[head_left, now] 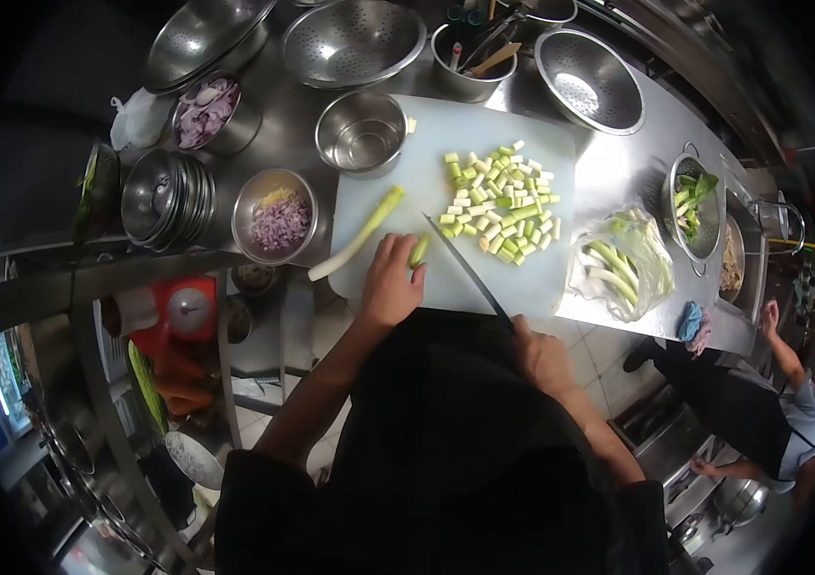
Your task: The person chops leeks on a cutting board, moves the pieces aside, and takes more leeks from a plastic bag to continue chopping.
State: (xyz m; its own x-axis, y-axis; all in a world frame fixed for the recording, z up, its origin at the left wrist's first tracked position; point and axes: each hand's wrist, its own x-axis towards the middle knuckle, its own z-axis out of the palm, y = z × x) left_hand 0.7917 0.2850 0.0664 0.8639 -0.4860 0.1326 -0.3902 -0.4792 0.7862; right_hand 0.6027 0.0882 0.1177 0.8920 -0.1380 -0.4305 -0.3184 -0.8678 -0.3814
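Knife (470,273) extends from the right hand (544,360), blade directed forward and leftward over the white cutting board (455,117). Right-hand grip: fingers wrapped closed around the handle. The left hand (394,287) rests at the near edge of the board, fingers bent and grouped. A short green stalk piece (418,251) sits at the fingertips and thumb, left of the blade; whether it is gripped or only steadied cannot be told.

One long stalk (360,235), white at the near end and green at the far end, lies diagonally to the left of the left hand, its white end at the board's left edge. Cut pieces (503,201) form a loose spread on the right half of the board, beyond the blade.

Right of the board, a clear plastic bag (657,273) contains further pale green stalks. Left of the board, a round metal bowl (242,196) contains chopped purple and yellow ingredients. A deep metal pot (361,134) stands at the board's far left corner. Farther back, a perforated colander (592,81) stands beside a utensil container (473,86).
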